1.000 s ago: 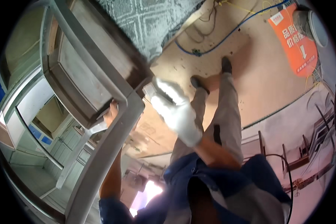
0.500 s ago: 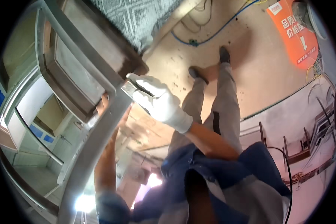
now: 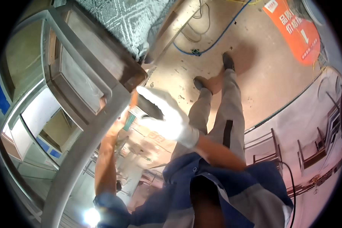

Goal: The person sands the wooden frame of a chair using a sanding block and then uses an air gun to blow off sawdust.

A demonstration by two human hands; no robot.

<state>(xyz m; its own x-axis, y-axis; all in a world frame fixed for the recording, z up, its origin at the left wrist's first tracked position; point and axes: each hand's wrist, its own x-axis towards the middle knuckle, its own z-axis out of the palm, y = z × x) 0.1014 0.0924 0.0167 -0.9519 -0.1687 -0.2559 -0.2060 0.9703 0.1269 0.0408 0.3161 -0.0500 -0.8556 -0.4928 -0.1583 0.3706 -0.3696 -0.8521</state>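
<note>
Tan floor lies beyond the right hand, its fingers pinching a dark block that, slipping, could scuff the grey frame beside them; left hand half-hidden, grip unclear.

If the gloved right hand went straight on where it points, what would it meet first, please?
The right hand would probably meet the grey frame near its corner, though depth is unclear.

Green strip newly in view
</note>
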